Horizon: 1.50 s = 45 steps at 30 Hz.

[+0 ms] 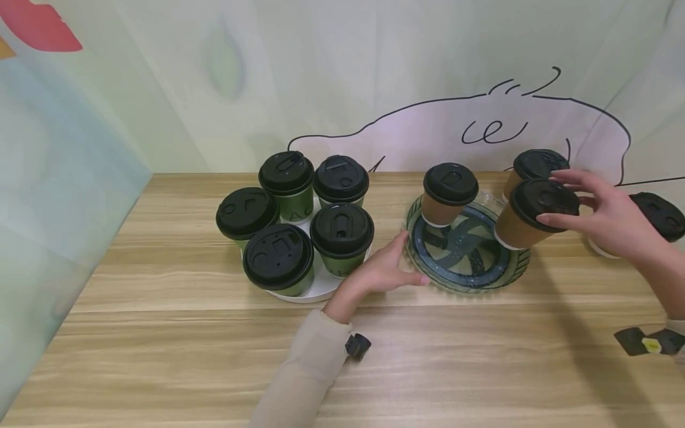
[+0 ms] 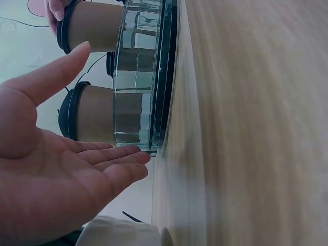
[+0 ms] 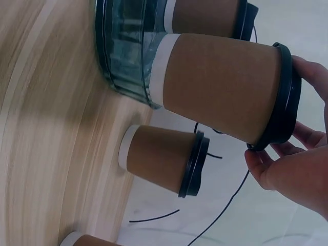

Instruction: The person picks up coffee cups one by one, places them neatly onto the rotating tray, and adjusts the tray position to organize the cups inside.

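My right hand (image 1: pixel 615 217) holds a brown paper coffee cup (image 3: pixel 218 84) by its black lid, fingers and thumb on the lid's edge. That cup leans a little, its white base over the right side of a ribbed glass dish (image 1: pixel 465 286); whether the base touches the dish I cannot tell. Inside the dish, at the back left, stands another brown cup (image 1: pixel 443 208) with a black lid. My left hand (image 1: pixel 385 268) is at the dish's left rim, fingers extended and thumb spread apart; in the left wrist view its palm (image 2: pixel 56 179) faces the camera, holding nothing.
On the left, several green cups (image 1: pixel 338 264) with black lids crowd a white round tray (image 1: pixel 321 290). Behind the held cup stands a brown cup (image 3: pixel 159 156) on the wooden table (image 1: pixel 455 368). One more lidded cup (image 1: pixel 660 215) is partly hidden behind my right wrist.
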Available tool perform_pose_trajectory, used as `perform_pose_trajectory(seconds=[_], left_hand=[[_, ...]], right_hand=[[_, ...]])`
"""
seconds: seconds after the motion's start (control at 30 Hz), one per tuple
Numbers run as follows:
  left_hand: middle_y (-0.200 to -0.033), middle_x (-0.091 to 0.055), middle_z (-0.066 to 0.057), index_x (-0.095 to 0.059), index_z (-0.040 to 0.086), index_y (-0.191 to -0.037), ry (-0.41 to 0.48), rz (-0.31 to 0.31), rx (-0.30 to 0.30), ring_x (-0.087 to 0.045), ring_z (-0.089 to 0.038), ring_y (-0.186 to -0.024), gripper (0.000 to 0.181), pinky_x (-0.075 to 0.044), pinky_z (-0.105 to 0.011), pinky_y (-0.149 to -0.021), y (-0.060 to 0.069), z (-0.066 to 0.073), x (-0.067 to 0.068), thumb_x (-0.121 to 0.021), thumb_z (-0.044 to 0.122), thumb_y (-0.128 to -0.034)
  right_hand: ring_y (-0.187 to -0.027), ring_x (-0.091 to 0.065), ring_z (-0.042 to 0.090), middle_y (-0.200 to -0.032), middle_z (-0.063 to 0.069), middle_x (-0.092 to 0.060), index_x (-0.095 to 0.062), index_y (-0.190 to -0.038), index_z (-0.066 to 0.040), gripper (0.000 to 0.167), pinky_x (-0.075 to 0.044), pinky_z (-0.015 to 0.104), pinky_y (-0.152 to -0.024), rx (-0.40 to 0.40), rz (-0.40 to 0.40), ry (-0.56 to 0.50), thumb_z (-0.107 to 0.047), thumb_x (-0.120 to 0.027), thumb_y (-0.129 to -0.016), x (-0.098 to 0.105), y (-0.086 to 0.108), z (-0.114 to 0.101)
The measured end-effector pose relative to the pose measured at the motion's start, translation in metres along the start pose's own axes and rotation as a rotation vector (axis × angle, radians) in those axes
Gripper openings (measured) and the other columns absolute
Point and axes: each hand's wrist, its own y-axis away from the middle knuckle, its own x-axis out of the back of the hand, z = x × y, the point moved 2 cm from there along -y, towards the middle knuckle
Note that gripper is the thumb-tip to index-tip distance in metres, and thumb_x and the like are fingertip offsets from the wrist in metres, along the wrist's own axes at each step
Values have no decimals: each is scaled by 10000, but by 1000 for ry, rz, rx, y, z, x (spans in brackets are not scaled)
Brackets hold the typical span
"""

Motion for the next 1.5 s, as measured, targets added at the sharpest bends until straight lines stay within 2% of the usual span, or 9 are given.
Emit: perform_pose_trajectory(seconds=[0.1, 0.27, 0.43, 0.57, 0.8, 0.87, 1.03, 1.1, 1.5], left_hand=[[-1502, -151, -123, -91, 43, -1463, -5, 0, 3, -179, -237, -1355, 930, -200, -367, -1085, 0, 0, 0, -700, 290, -806], [-1501, -154, -121, -90, 46, -1464, -1, -1, 4, -179, -235, -1355, 927, -200, -366, -1085, 0, 0, 0, -698, 288, -807], [-1501, -155, -121, -90, 47, -1464, 1, -1, 7, -181, -238, -1355, 924, -203, -369, -1084, 0, 0, 0, -696, 290, -809], [-1501, -156, -123, -91, 44, -1463, -1, 2, 10, -182, -242, -1354, 924, -204, -372, -1083, 0, 0, 0, -696, 290, -809], [-1500, -157, -123, -87, 43, -1463, 0, 3, 3, -185, -239, -1353, 926, -203, -364, -1084, 0, 0, 0, -698, 280, -809], [-1500, -156, -124, -87, 43, -1463, -1, 4, 2, -185, -240, -1352, 929, -203, -363, -1083, 0, -1, 0, -699, 283, -807], [-1501, -150, -125, -88, 38, -1462, -4, 6, -1, -182, -240, -1353, 932, -200, -361, -1085, 0, -1, 0, -701, 285, -805], [-1502, -150, -124, -90, 37, -1462, -5, 7, -3, -181, -238, -1354, 932, -199, -359, -1085, 0, -1, 0, -702, 284, -804], [-1500, -155, -125, -90, 35, -1462, -9, 16, 2, -189, -241, -1352, 949, -203, -363, -1084, 0, 1, -1, -711, 293, -792]], right_hand=[[-1213, -273, 458, -1402, 212, -275, -345, -1384, -58, 727, -205, 612, -993, 22, -20, -23, -258, -721, -795, -1, 3, -10], [-1190, -277, 446, -1351, 230, -297, -356, -1374, -43, 714, -198, 611, -993, 43, -47, -75, -199, -731, -787, -6, 5, -24], [-1173, -321, 357, -1341, 178, -350, -377, -1363, -52, 693, -220, 529, -1029, 71, -63, -111, -152, -736, -779, -11, 6, -33], [-1158, -343, 323, -1336, 182, -377, -392, -1349, -53, 686, -241, 528, -1019, 95, -84, -124, -103, -744, -763, -15, 6, -37], [-1051, -378, 65, -1279, 119, -440, -432, -1321, -62, 676, -275, 548, -986, 130, -93, -167, -39, -757, -728, -25, 4, -45], [-1069, -390, 79, -1273, 109, -451, -437, -1319, -70, 674, -280, 539, -988, 132, -99, -171, -46, -759, -727, -28, 4, -47], [-1167, -379, 284, -1314, 129, -432, -426, -1327, -81, 680, -276, 543, -991, 135, -140, -175, -87, -762, -735, -34, 4, -55], [-1184, -364, 327, -1331, 140, -413, -422, -1330, -80, 686, -277, 547, -987, 143, -154, -174, -102, -763, -736, -37, 5, -58], [-1159, -377, 314, -1317, 114, -433, -457, -1304, -87, 675, -314, 536, -963, 226, -169, -174, -136, -783, -716, -56, 4, -77]])
